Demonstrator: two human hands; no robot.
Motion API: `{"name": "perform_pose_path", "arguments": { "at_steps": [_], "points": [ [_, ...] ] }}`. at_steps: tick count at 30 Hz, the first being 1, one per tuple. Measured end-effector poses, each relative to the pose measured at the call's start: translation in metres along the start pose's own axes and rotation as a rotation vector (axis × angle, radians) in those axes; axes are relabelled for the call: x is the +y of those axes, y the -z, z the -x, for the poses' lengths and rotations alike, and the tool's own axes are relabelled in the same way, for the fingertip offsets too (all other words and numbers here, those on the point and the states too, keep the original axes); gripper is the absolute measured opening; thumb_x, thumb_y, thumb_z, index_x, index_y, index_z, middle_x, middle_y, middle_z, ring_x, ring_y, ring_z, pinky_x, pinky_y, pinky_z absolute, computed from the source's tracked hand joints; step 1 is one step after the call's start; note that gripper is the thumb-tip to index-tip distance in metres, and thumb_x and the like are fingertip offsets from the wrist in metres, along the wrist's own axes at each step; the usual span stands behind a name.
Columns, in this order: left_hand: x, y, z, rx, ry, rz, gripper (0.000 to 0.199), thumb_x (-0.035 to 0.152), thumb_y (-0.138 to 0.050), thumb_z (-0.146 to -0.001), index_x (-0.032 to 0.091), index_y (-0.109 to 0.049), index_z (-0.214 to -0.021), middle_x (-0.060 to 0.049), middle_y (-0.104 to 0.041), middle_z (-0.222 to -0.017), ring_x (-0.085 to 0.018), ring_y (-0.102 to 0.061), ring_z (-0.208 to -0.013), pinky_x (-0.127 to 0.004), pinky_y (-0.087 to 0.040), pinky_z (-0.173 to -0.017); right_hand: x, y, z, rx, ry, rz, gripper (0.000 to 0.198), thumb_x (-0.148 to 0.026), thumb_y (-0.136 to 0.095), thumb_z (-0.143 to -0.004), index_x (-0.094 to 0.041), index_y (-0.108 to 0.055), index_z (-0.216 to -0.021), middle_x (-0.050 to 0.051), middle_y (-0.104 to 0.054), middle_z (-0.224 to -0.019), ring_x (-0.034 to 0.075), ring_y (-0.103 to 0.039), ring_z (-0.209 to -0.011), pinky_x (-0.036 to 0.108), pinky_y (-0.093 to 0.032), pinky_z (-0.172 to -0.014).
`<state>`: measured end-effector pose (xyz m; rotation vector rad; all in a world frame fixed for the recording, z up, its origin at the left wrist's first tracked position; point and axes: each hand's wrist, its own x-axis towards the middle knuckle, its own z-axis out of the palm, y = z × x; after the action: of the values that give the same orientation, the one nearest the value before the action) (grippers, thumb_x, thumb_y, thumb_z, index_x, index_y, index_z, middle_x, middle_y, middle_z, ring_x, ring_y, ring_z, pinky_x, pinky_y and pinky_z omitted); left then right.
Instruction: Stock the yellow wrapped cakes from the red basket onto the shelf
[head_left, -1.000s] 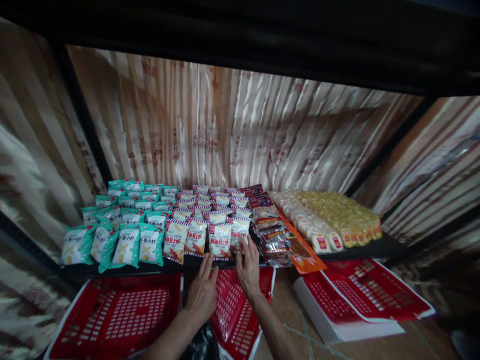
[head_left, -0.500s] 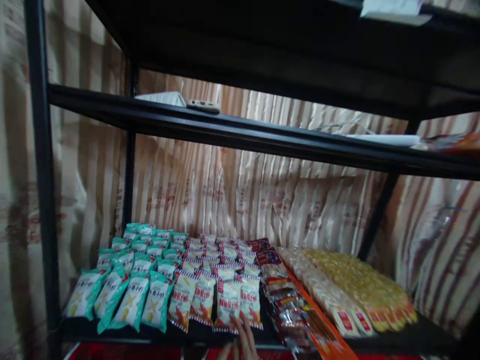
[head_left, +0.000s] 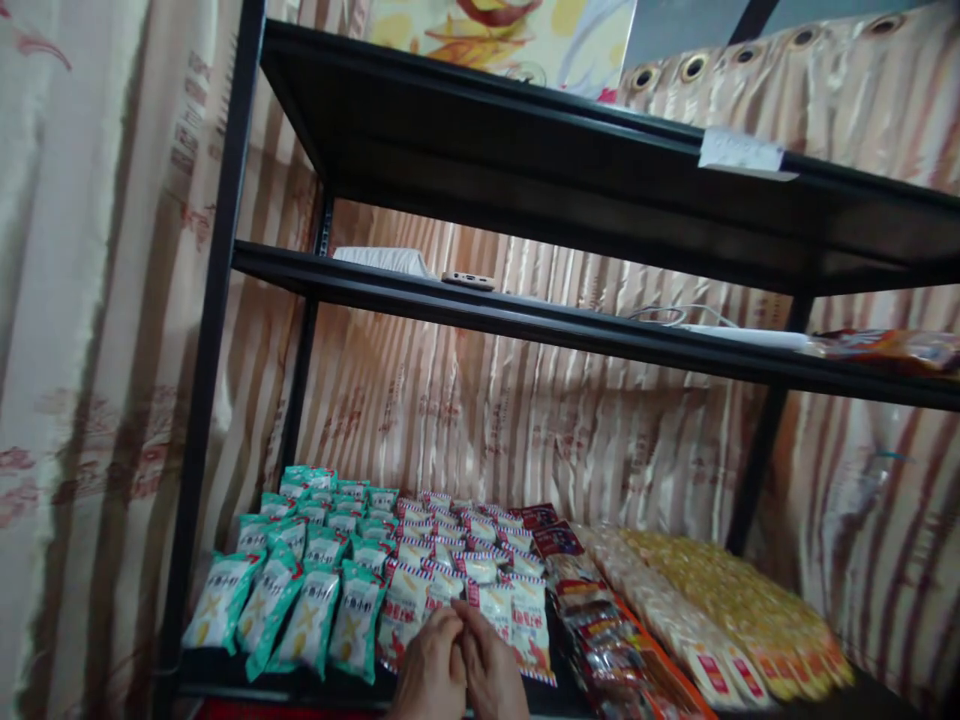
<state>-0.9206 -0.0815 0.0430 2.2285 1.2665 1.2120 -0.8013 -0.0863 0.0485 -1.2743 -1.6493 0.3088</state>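
Note:
My left hand [head_left: 429,668] and my right hand [head_left: 491,668] meet at the bottom centre, touching side by side with their fingers closed. Whatever lies between the fingers, if anything, is hidden. Just beyond the fingertips stand white snack packets [head_left: 491,602] with red print and striped ends, in rows running back along the shelf. My hands cover part of the front ones. To their left are several rows of teal and white snack packets [head_left: 304,620]. Dark red and brown snack packets [head_left: 604,645] lie to the right, along an orange strip [head_left: 660,670].
Clear-wrapped pale packets [head_left: 660,600] and yellow packets [head_left: 742,590] fill the right of the lower black shelf. Above runs a middle shelf [head_left: 555,330] bearing a phone-like object [head_left: 469,280]. The left post [head_left: 214,330] stands before a striped curtain [head_left: 435,400].
The view has tilted up and swung left, so more of the upper shelf and left curtain shows. My hands have risen farther into view and come together before the white packets.

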Motion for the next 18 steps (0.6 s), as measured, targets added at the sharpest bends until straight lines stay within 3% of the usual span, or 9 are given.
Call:
{"name": "perform_pose_path", "arguments": {
  "at_steps": [3, 8, 11, 18],
  "points": [
    [0.022, 0.046, -0.025, 0.047, 0.035, 0.053, 0.043, 0.002, -0.036, -0.069, 0.019, -0.063, -0.099, -0.005, -0.063, -0.106, -0.015, -0.059, -0.100, -0.028, -0.046, -0.093, -0.041, 0.005, -0.028, 0.060, 0.087, 0.028, 0.038, -0.024, -0.043, -0.077, -0.020, -0.066, -0.107, 0.008, -0.068, -0.106, 0.021, -0.064, -0.097, 0.032, -0.052, -0.086],
    [0.054, 0.123, -0.066, 0.200, -0.098, 0.190, 0.045, 0.005, -0.038, -0.070, 0.014, -0.056, -0.111, -0.009, -0.057, -0.117, -0.017, -0.053, -0.109, -0.030, -0.044, -0.096, -0.125, 0.023, -0.080, 0.172, 0.333, 0.092, 0.037, -0.027, -0.045, -0.079, -0.020, -0.061, -0.111, 0.010, -0.065, -0.109, 0.021, -0.063, -0.096, 0.034, -0.053, -0.084],
    [0.060, 0.165, -0.082, 0.232, -0.119, 0.255, 0.041, 0.010, -0.041, -0.074, 0.016, -0.055, -0.112, -0.008, -0.058, -0.112, -0.016, -0.057, -0.101, -0.031, -0.048, -0.091, -0.175, 0.038, -0.115, 0.257, 0.420, 0.098, 0.040, -0.031, -0.044, -0.083, -0.019, -0.053, -0.120, 0.012, -0.059, -0.115, 0.019, -0.062, -0.094, 0.031, -0.054, -0.075],
    [0.059, 0.239, -0.113, 0.246, 0.023, 0.406, 0.035, 0.011, -0.047, -0.073, 0.012, -0.060, -0.105, -0.009, -0.057, -0.115, -0.012, -0.059, -0.086, -0.025, -0.050, -0.080, -0.275, 0.090, -0.202, 0.620, 0.539, 0.237, 0.053, -0.043, -0.046, -0.081, -0.015, -0.044, -0.126, 0.016, -0.048, -0.124, 0.023, -0.053, -0.105, 0.038, -0.051, -0.079]
  ]
}}
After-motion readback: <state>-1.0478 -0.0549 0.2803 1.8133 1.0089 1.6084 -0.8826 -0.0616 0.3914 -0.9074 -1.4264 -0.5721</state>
